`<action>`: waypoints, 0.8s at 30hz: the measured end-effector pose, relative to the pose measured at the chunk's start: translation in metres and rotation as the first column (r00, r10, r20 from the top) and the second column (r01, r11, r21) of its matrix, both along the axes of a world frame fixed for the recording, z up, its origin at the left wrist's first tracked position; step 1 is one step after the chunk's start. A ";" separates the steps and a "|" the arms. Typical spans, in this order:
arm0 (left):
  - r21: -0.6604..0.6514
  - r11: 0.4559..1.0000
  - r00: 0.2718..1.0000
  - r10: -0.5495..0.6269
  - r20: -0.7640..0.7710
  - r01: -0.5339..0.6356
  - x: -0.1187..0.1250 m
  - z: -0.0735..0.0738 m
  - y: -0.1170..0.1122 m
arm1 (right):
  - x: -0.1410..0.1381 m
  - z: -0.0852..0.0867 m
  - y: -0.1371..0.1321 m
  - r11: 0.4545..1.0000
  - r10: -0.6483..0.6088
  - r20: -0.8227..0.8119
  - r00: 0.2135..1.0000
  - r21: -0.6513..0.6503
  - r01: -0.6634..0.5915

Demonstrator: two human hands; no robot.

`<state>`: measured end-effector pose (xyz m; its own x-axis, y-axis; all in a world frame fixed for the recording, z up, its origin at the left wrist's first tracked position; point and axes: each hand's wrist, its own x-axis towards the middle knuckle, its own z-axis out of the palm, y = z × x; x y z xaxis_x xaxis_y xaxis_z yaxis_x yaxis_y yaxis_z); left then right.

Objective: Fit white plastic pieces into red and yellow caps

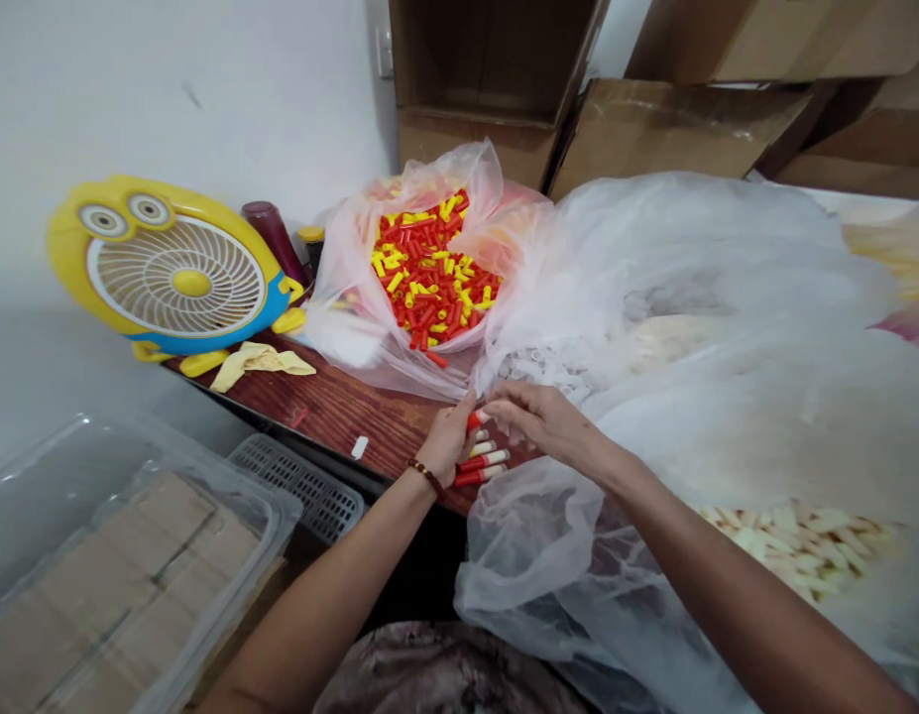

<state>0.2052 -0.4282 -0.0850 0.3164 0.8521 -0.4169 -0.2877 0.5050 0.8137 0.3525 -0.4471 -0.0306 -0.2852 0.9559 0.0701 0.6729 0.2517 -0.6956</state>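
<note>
My left hand (449, 433) is closed around a small red tube (474, 420) with a white end, over the near edge of the table. The fingers of my right hand (537, 415) are bent together at that white end; whether a separate small part sits between them is hidden. Just below, several finished-looking tubes, mostly red with white ends (489, 460), lie side by side on the wood, one partly yellow. Beyond my hands, an open plastic bag (340, 332) holds many loose red and yellow tubes (436, 268). Small clear pieces (544, 367) lie beside my right hand.
A yellow fan (191, 283) and a pale yellow cloth (262, 362) occupy the table's left end. Large translucent bags (697, 238) cover the right; one shows cream-coloured pieces (808, 545). Cardboard boxes (659, 129) stand behind. A clear bin (281, 521) and grey basket (302, 486) sit lower left.
</note>
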 end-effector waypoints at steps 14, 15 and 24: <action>0.200 0.974 0.981 0.133 -0.144 -0.102 -0.004 -0.002 0.001 | 0.000 0.004 -0.011 0.994 -0.062 0.126 0.990 0.100 0.049; 0.147 0.987 0.990 0.087 -0.114 -0.070 -0.004 -0.001 0.002 | 0.002 0.004 -0.012 0.988 -0.027 0.115 0.993 0.152 0.009; 0.367 0.930 0.936 0.159 -0.316 -0.034 -0.005 -0.007 -0.002 | -0.002 -0.006 -0.016 0.999 -0.044 -0.007 0.999 0.030 0.044</action>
<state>0.1998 -0.4297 -0.0922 0.1205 0.9810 -0.1522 -0.0002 0.1534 0.9882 0.3509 -0.4630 -0.0363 -0.2421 0.9650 0.1010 0.6793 0.2429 -0.6925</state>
